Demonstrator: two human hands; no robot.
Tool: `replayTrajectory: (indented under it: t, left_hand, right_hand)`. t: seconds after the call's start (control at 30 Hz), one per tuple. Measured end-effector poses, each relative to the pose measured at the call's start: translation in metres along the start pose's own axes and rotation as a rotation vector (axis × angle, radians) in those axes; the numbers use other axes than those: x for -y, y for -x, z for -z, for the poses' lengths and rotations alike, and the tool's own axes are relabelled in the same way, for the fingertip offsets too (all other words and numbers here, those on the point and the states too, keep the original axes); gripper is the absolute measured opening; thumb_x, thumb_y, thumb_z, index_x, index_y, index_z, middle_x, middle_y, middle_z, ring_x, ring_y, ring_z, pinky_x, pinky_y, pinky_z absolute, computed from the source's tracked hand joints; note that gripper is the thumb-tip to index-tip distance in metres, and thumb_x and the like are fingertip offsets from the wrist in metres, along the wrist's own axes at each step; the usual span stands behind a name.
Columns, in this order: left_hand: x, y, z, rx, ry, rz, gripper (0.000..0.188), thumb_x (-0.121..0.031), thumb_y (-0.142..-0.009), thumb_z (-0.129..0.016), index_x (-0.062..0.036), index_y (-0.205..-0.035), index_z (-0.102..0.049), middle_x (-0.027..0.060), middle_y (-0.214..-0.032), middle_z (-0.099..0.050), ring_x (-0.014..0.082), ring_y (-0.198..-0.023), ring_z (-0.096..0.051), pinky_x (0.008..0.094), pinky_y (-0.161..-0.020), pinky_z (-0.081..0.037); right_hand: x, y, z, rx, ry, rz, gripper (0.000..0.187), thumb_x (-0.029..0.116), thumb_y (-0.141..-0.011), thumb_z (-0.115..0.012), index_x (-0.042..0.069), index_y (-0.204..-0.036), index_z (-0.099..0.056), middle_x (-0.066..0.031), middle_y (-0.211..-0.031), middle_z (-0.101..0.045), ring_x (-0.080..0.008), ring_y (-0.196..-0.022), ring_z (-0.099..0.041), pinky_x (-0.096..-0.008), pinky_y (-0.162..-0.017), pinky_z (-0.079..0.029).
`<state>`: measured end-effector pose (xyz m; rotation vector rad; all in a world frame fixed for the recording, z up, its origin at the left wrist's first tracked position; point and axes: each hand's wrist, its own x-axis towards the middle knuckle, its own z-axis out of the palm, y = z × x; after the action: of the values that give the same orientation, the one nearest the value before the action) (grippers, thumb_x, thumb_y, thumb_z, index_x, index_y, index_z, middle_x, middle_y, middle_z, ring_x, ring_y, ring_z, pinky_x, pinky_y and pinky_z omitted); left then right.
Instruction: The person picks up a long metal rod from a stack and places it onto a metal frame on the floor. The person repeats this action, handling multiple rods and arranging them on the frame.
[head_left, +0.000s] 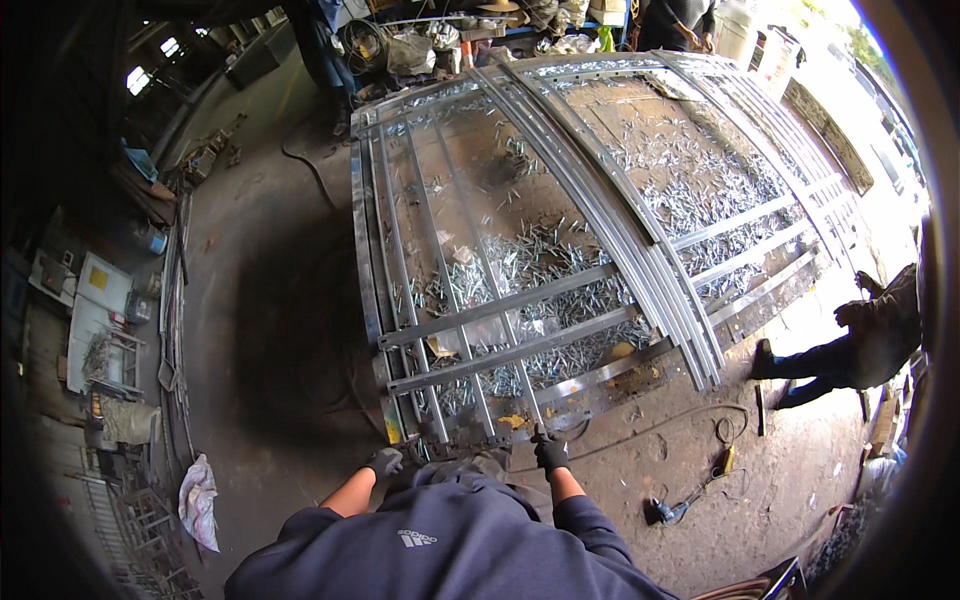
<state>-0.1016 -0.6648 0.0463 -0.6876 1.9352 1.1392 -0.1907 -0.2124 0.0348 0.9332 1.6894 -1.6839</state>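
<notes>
My right hand (548,451), in a dark glove, is closed around the near end of a long thin metal bar (497,292) that runs away from me over the table. My left hand (384,462), in a dark grey glove, is beside the table's near left corner; its fingers are too small to make out. Two flat metal crossbars (520,350) lie across several long bars. A bundle of metal channels (600,235) crosses the middle of the table (590,385). Loose screws or bolts (535,250) are scattered thickly beneath the bars.
A corded power tool (668,511) and a yellow-bodied tool (727,460) lie on the floor at right, with cables around. One person stands at the right and another person (680,22) at the far side. A white cloth sack (198,502) is at left. Cluttered shelves line the back.
</notes>
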Motion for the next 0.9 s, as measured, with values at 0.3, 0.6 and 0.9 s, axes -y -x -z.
replayTrajectory:
  t: [0.3, 0.6, 0.9]
  left_hand:
    - [0.02, 0.008, -0.01, 0.023, 0.05, -0.008, 0.032, -0.036, -0.099, -0.049, -0.0063, -0.099, -0.061, 0.0118, -0.088, -0.069, 0.0203, -0.075, -0.066, 0.0348, -0.064, -0.053]
    - [0.029, 0.013, -0.019, 0.004, 0.095, 0.08, 0.03, -0.026, -0.096, -0.045, -0.0039, -0.083, -0.061, 0.0132, -0.08, -0.066, 0.0212, -0.072, -0.065, 0.036, -0.063, -0.053]
    - [0.044, -0.01, -0.018, 0.002, 0.327, 0.18, 0.034, -0.039, -0.098, -0.05, -0.0081, -0.103, -0.063, 0.0121, -0.088, -0.07, 0.0206, -0.075, -0.066, 0.0347, -0.065, -0.052]
  right_hand:
    - [-0.016, -0.03, 0.006, 0.138, 0.005, 0.079, 0.039, 0.043, -0.092, -0.065, 0.006, -0.101, -0.066, -0.0061, -0.067, -0.061, -0.0161, -0.053, -0.059, -0.0299, -0.046, -0.045]
    - [-0.062, -0.01, 0.018, -0.088, 0.239, 0.066, 0.033, 0.036, -0.09, -0.062, 0.006, -0.084, -0.075, -0.0095, -0.06, -0.061, -0.0198, -0.056, -0.058, -0.0367, -0.053, -0.043]
    - [-0.02, -0.046, -0.012, -0.106, 0.333, 0.449, 0.036, 0.042, -0.091, -0.065, 0.007, -0.087, -0.074, -0.0038, -0.06, -0.057, -0.0159, -0.05, -0.05, -0.0326, -0.048, -0.037]
